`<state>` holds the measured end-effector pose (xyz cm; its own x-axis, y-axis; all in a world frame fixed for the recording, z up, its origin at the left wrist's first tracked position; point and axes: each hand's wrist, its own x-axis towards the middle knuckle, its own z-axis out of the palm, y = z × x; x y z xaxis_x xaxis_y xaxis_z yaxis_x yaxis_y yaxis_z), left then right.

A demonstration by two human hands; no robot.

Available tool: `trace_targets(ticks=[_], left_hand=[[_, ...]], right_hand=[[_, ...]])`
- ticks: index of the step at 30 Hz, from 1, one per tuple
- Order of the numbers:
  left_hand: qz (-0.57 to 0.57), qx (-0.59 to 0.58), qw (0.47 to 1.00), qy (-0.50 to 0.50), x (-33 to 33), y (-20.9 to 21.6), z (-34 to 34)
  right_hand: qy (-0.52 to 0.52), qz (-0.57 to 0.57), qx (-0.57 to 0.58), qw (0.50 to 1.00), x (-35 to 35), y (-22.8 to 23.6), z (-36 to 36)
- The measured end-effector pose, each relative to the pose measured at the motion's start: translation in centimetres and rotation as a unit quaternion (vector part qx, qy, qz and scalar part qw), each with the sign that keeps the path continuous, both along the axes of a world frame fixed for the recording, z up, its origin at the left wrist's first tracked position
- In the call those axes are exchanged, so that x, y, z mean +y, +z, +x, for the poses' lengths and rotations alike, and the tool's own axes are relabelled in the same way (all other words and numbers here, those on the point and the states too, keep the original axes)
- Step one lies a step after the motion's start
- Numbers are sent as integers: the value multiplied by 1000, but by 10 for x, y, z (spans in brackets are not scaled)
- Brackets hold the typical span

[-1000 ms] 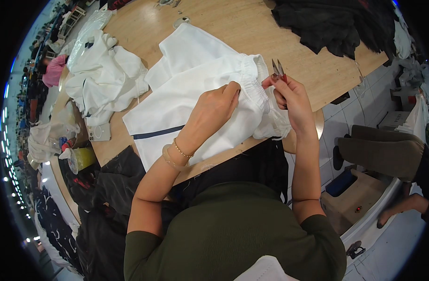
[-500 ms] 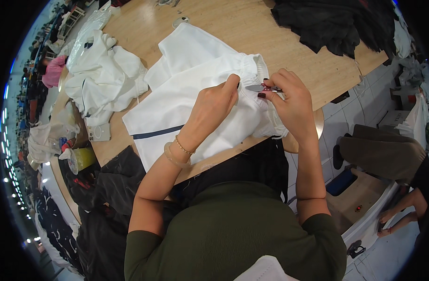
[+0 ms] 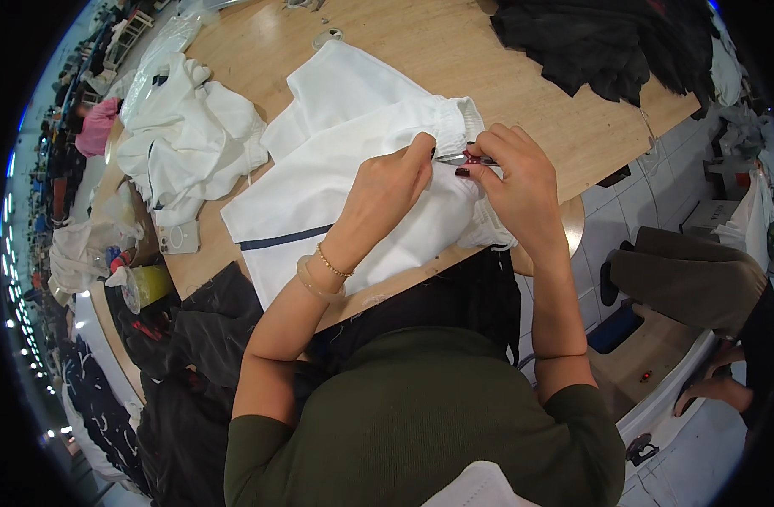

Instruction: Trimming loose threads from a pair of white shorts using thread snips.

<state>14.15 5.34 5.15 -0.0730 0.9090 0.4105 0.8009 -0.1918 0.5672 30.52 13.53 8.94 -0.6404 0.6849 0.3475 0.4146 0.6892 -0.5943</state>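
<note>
White shorts [image 3: 336, 160] with a gathered elastic waistband and a navy stripe lie spread on the wooden table. My left hand [image 3: 391, 186] is closed, pinching the cloth just below the waistband. In my right hand [image 3: 515, 169] are small thread snips [image 3: 470, 159] with a dark red, patterned handle. Their blades point left, against the cloth beside my left fingertips; the tips are partly hidden, so whether they cut anything cannot be made out.
Another crumpled white garment [image 3: 193, 135] lies to the left, with a pale phone [image 3: 179, 238] near it. Black cloth [image 3: 590, 42] is heaped at the far right. A small round object [image 3: 327, 37] sits at the back. At right another person's hand [image 3: 716, 393] shows near a drawer.
My right hand has shifted slightly left, bringing the snips closer to my left fingertips. My left hand stays almost still. The person at the right has moved an arm.
</note>
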Motion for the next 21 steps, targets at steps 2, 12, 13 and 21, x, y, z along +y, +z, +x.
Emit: trace_targets(ticks=[2,12,13,21], left_hand=[[-11,-2,1000,4,-1,0,0],[146,-328,898,255,-23,16,-67],[139,-410,870,235,-33,10,-63],[-140,75,961,228,-93,-90,-8]], right_hand=[[1,-7,3,1000,0,0,0],[31,-379,368,848,-8,10,-11],[156,-415,365,819,-7,1,-18],[13,-563,431,705,15,-116,-3]])
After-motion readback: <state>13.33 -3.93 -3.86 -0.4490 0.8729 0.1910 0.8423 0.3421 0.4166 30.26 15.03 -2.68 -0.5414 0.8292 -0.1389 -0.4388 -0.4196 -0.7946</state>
